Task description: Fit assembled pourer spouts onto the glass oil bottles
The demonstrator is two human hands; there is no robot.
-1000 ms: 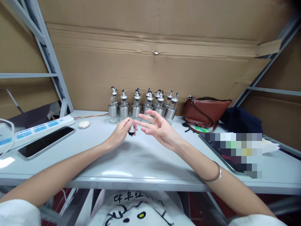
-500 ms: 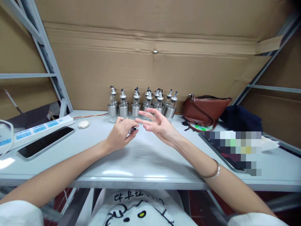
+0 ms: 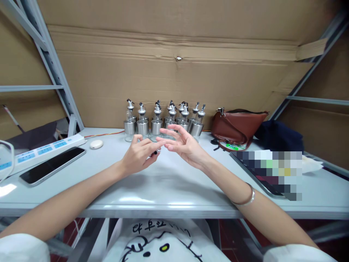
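Over the middle of the table, my left hand (image 3: pixel 139 154) has a small silver piece with a black end (image 3: pixel 155 153) between thumb and fingers. Most of that piece is hidden, and its exact kind cannot be made out; it resembles the bottles' pourer spouts. My right hand (image 3: pixel 187 147) is open, fingers spread toward the left, holding nothing. The left index finger reaches the right fingertips; whether they touch is unclear. Behind both hands stand several oil bottles (image 3: pixel 142 127) with steel sleeves, most topped by pourers. The front-left bottle (image 3: pixel 129 127) shows a bare glass neck.
On the left lie a power strip (image 3: pixel 43 150), a black-screened phone (image 3: pixel 53 165) and a round white case (image 3: pixel 96 144). To the right are a brown leather bag (image 3: pixel 238 125), dark blue cloth (image 3: pixel 282 136) and a partly blurred dark flat item (image 3: pixel 256 174). Cardboard (image 3: pixel 174 80) closes the back.
My left index finger has stretched out toward the right fingers, and the black end of the held piece has dropped slightly. My right hand stays almost still. The view shifts a little.
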